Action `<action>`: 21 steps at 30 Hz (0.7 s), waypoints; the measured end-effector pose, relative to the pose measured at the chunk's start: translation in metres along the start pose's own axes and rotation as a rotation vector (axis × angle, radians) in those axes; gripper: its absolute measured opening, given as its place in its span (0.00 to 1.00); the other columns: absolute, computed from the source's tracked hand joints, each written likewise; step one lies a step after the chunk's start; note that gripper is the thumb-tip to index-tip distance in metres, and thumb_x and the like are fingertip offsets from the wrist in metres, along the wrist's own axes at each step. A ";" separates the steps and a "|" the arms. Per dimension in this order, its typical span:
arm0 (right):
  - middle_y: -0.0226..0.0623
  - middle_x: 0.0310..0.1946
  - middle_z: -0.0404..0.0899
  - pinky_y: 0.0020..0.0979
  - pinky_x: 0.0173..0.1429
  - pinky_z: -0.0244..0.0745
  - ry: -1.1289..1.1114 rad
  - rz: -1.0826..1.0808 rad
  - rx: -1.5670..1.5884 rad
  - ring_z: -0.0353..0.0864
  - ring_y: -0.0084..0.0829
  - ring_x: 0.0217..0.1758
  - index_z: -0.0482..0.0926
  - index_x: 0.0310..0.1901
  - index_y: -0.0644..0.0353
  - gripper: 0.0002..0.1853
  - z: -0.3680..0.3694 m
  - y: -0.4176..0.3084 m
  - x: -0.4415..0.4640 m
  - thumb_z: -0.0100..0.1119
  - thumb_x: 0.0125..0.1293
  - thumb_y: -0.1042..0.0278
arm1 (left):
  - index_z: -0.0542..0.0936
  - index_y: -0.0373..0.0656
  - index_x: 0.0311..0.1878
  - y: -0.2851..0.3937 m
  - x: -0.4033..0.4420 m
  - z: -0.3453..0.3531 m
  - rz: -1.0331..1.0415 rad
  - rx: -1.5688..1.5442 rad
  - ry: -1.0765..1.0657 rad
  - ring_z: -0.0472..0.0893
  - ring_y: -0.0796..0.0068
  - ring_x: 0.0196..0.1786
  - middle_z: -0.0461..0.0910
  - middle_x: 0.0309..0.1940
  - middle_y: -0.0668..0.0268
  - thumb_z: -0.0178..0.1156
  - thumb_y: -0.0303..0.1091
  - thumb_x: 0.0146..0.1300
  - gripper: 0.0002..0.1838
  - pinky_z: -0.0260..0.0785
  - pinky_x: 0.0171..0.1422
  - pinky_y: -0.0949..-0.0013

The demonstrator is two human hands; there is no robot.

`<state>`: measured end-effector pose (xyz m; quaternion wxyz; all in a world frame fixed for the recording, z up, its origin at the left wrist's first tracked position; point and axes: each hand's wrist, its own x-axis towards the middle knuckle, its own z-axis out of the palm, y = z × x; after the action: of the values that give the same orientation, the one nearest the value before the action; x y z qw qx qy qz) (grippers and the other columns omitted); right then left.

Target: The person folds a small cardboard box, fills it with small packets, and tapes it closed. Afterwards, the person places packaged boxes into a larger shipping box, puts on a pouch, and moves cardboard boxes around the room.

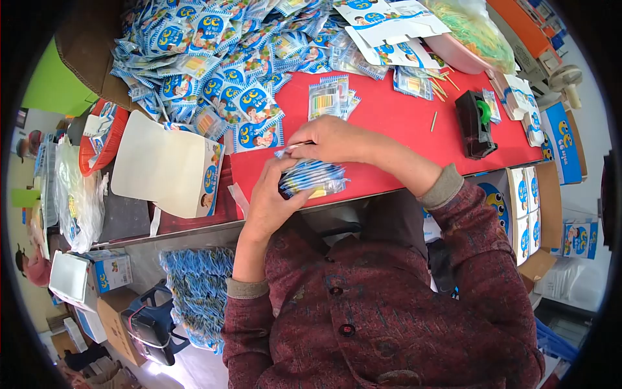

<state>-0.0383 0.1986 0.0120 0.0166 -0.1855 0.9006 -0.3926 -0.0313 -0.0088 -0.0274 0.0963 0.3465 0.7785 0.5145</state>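
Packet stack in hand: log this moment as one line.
left hand: holding packet stack | right hand: at its far edge | loose packets: piled on red tabletop

Bright, even light covers the red counter (398, 123), with dimmer shade beneath its near edge. Packets (214, 29) toward its far left corner glint. White glare touches the floor (197, 366); fisheye distortion bends the black-rimmed margins.
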 end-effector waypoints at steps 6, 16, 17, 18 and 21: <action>0.52 0.28 0.82 0.41 0.43 0.75 0.140 -0.064 -0.121 0.81 0.51 0.35 0.83 0.34 0.65 0.32 0.017 -0.006 -0.024 0.48 0.67 0.38 | 0.69 0.42 0.62 0.014 0.006 0.004 0.121 0.033 0.338 0.73 0.55 0.63 0.72 0.57 0.52 0.75 0.30 0.43 0.40 0.66 0.65 0.60; 0.45 0.49 0.80 0.43 0.59 0.70 0.269 0.031 -0.784 0.78 0.42 0.55 0.80 0.50 0.56 0.21 -0.013 0.059 0.014 0.61 0.60 0.51 | 0.71 0.39 0.59 -0.001 0.008 -0.002 0.104 0.085 -0.001 0.77 0.67 0.58 0.76 0.54 0.58 0.73 0.28 0.45 0.35 0.68 0.62 0.68; 0.45 0.47 0.81 0.42 0.57 0.71 0.300 0.056 -0.896 0.79 0.42 0.54 0.80 0.51 0.55 0.21 -0.010 0.065 0.015 0.61 0.60 0.52 | 0.71 0.39 0.59 0.000 0.007 -0.002 0.095 0.077 -0.001 0.77 0.67 0.58 0.76 0.55 0.57 0.73 0.28 0.45 0.35 0.68 0.63 0.68; 0.45 0.47 0.81 0.42 0.57 0.71 0.300 0.054 -0.897 0.79 0.42 0.54 0.80 0.51 0.55 0.21 -0.014 0.060 0.018 0.61 0.60 0.52 | 0.71 0.39 0.59 0.000 0.007 -0.002 0.085 0.069 0.000 0.77 0.66 0.58 0.76 0.55 0.57 0.73 0.28 0.45 0.35 0.68 0.63 0.68; 0.42 0.50 0.80 0.40 0.57 0.74 0.069 0.281 -0.742 0.78 0.41 0.56 0.79 0.54 0.56 0.24 -0.027 0.050 0.022 0.61 0.61 0.51 | 0.70 0.41 0.58 0.000 0.004 -0.001 0.012 0.027 0.009 0.76 0.56 0.58 0.76 0.54 0.55 0.74 0.33 0.45 0.35 0.67 0.63 0.60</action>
<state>-0.0799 0.2412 -0.0023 -0.0283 -0.0408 0.9979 -0.0404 -0.0348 -0.0065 -0.0257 0.0848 0.3500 0.7837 0.5061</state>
